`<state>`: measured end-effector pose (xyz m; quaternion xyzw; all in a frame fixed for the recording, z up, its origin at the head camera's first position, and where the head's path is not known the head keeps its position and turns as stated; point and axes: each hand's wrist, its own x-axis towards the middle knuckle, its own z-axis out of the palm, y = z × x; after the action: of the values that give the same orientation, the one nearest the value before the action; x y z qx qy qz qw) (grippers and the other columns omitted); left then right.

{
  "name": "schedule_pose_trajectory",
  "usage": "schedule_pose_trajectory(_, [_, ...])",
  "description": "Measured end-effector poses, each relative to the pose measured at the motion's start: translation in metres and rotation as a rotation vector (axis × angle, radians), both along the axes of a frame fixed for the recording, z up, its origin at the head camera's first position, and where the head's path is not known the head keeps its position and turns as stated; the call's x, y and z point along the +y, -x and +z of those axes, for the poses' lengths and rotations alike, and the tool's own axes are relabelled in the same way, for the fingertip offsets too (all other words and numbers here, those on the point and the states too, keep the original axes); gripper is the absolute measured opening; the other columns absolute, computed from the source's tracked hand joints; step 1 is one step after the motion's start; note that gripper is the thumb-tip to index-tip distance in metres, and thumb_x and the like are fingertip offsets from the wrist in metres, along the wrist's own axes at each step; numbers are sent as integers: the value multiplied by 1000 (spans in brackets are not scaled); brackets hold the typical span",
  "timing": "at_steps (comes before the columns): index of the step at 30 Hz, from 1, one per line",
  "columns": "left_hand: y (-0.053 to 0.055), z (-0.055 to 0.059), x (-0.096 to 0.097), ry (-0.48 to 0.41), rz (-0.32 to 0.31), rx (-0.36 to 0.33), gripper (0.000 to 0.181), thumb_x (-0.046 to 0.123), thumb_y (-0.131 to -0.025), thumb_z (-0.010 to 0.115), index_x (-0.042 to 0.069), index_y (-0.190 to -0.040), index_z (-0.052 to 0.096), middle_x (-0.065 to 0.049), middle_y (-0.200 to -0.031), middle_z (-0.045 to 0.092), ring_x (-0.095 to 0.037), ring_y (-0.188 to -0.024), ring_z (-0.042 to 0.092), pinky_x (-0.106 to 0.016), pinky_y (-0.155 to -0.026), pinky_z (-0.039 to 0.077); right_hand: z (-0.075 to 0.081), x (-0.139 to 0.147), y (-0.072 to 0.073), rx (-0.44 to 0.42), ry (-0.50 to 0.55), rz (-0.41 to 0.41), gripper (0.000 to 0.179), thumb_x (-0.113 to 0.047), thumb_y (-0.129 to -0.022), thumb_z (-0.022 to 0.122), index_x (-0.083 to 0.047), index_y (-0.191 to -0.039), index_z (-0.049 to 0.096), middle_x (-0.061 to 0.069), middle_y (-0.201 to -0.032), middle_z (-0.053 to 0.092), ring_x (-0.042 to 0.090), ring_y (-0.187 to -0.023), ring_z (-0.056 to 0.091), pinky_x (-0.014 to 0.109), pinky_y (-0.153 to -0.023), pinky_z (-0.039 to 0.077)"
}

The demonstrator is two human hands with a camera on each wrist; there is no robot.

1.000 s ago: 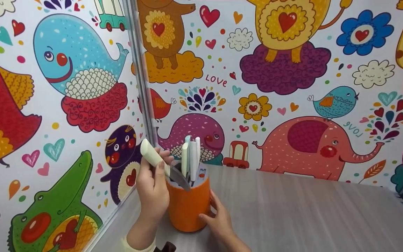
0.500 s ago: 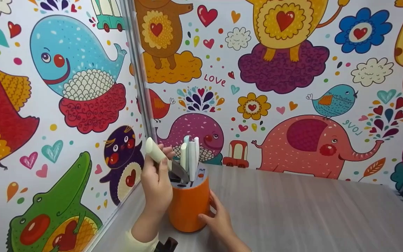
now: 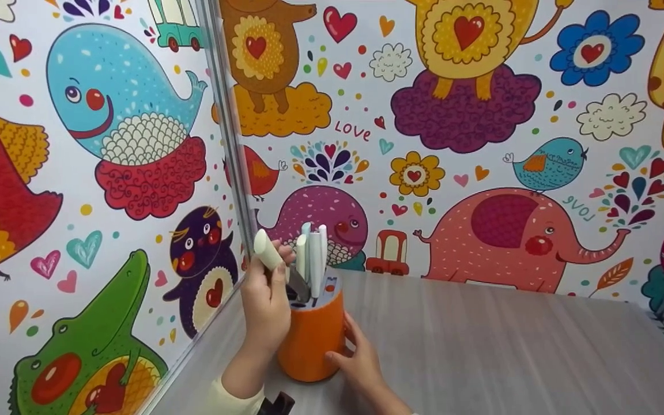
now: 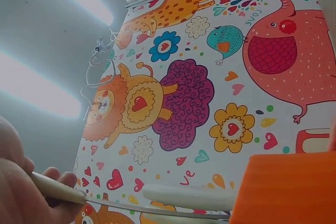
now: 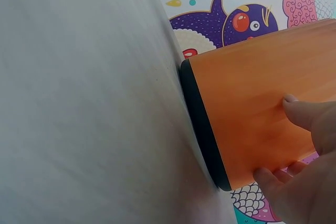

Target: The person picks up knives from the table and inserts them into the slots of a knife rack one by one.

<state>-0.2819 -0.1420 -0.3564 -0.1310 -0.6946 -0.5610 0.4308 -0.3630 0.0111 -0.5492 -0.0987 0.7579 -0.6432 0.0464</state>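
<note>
My left hand (image 3: 266,302) grips the cream handle of a kitchen knife (image 3: 268,251) at the left of an orange knife block (image 3: 312,340). The knife leans, handle up and to the left, and its blade (image 3: 298,283) points down with the tip at the block's slotted top. In the left wrist view the thin blade (image 4: 157,208) runs from my fingers to the block's rim. My right hand (image 3: 361,357) holds the block's lower right side, thumb in front. The right wrist view shows that thumb (image 5: 299,113) on the orange wall.
Several pale-handled utensils (image 3: 316,262) stand upright in the block. The block's dark base (image 5: 202,124) rests on the grey wood-look table (image 3: 482,346). Cartoon-printed walls (image 3: 384,202) rise behind and to the left, meeting at a metal corner strip (image 3: 231,121).
My left hand has moved right with the knife. The blade tip has gone from in front of the block's rim to over its slotted top. My right hand keeps its hold.
</note>
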Motion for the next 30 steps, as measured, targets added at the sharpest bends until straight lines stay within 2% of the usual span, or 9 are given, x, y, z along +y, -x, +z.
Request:
schedule_pose_trajectory(5, [16,-13,0,47,-31,-126,32,1,-108,55,-5,-140,57,-20,-134,71,-32,-126,70,-42,-115,51,-1,-1,0,12,-10,11,98,-17,-89,87,-25,-169,31,10,-172,38,40,-154,44,51,-118,46])
schedule_pose_trajectory(8, [26,-24,1,85,-11,-222,29,6,-108,58,-1,-137,62,-18,-136,71,-34,-127,70,-53,-112,52,-2,-2,1,19,-21,17,97,-17,-89,87,-22,-169,31,12,-172,39,41,-153,45,51,-116,48])
schedule_pose_trajectory(11, [34,-36,1,117,25,-289,29,8,-108,60,1,-135,65,-19,-135,72,-36,-124,71,-57,-108,55,-3,-3,3,18,-21,18,97,-16,-88,87,-19,-168,33,14,-170,40,42,-152,45,52,-115,49])
schedule_pose_trajectory(14, [38,-46,3,152,82,-292,30,7,-106,63,-3,-135,66,-22,-127,74,-37,-114,74,-56,-101,60,-3,-5,3,10,-13,10,97,-14,-87,88,-18,-167,34,15,-169,42,42,-152,46,53,-115,48])
schedule_pose_trajectory(20, [47,-56,8,148,210,-205,36,3,-96,76,-7,-130,70,-25,-119,77,-39,-104,78,-53,-92,63,-1,-3,3,0,-17,-27,95,-12,-87,87,-19,-167,36,14,-169,43,41,-152,46,54,-115,48])
schedule_pose_trajectory(23, [49,-59,8,129,277,-119,39,3,-90,83,-4,-127,72,-23,-118,78,-37,-102,79,-48,-87,65,-1,-3,3,2,-14,-30,95,-12,-88,87,-19,-167,36,14,-169,44,42,-152,46,54,-115,48])
schedule_pose_trajectory(25, [47,-63,8,139,348,-32,41,1,-86,87,-3,-124,73,-20,-115,78,-33,-98,80,-45,-84,66,-2,-3,3,9,-11,-12,95,-14,-87,87,-19,-167,36,15,-168,43,42,-151,46,55,-115,49])
schedule_pose_trajectory(28, [36,-70,16,218,452,69,42,0,-82,89,0,-121,71,-15,-110,74,-26,-91,75,-41,-79,67,-5,0,1,46,-19,44,93,-19,-89,88,-18,-166,37,17,-167,45,44,-149,49,57,-113,51])
schedule_pose_trajectory(30, [30,-78,28,321,456,114,39,0,-82,87,2,-118,71,-11,-108,72,-22,-89,71,-39,-78,67,-6,7,1,114,-26,77,85,-20,-92,85,-12,-164,41,21,-161,51,46,-145,53,60,-111,53])
